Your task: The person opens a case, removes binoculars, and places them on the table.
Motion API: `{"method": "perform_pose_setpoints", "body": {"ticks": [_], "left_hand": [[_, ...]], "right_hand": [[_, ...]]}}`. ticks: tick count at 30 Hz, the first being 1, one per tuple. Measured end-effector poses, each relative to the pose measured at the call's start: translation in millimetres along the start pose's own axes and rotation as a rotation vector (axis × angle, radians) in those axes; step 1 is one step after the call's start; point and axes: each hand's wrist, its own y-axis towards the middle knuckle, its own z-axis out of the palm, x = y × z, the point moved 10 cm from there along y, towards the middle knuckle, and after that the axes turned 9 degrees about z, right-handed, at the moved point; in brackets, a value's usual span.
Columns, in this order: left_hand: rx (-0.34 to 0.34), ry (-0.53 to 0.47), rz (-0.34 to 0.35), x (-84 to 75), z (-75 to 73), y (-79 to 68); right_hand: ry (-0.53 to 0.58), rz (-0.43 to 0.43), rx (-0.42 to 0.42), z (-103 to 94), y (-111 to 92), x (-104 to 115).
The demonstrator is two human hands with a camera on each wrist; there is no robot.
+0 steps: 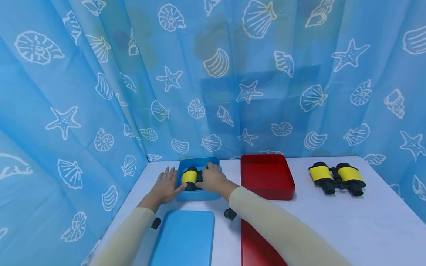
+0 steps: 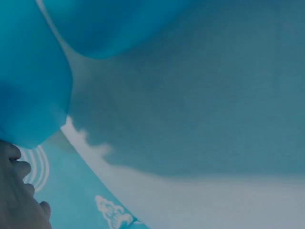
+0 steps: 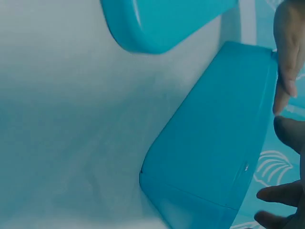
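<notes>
A pair of yellow and black binoculars (image 1: 189,177) lies inside the blue box (image 1: 198,196) toward the back left of the table. My right hand (image 1: 213,179) grips its right barrel from above, hiding most of that half, with the thumb near the middle bridge. Spread out along the box's left side, my left hand (image 1: 164,189) has straight fingers, and its thumb reaches over the front rim by the left barrel. In the right wrist view, the right fingers (image 3: 281,194) show above the rim of the blue box (image 3: 209,133).
A flat blue lid (image 1: 186,236) lies in front of the blue box. To its right stands an open red box (image 1: 266,194), with a red lid (image 1: 254,245) before it, partly under my right sleeve. Another pair of yellow binoculars (image 1: 349,176) sits far right. A shell-patterned curtain (image 1: 213,85) borders the table.
</notes>
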Motion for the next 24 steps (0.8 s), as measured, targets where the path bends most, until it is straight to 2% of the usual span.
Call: {"method": "perform_pose_setpoints", "body": {"ticks": [4,9,19,24], "left_hand": [[0.041,-0.023,-0.026,6.4,9.2,0.1],[0.051,-0.034,-0.021,6.9,13.0,4.4],[0.038,-0.023,-0.029,4.6,12.3,4.8],[0.050,-0.019,-0.047,7.2,12.7,1.8]], "right_hand": [[-0.028,0.049,0.052,9.0,9.5,1.4],[-0.066,0.090,0.083,17.5,16.1,0.8],[0.039,0.147,0.135,26.0,19.6,1.0],[0.033,0.169,0.157,29.2,20.6,3.6]]}}
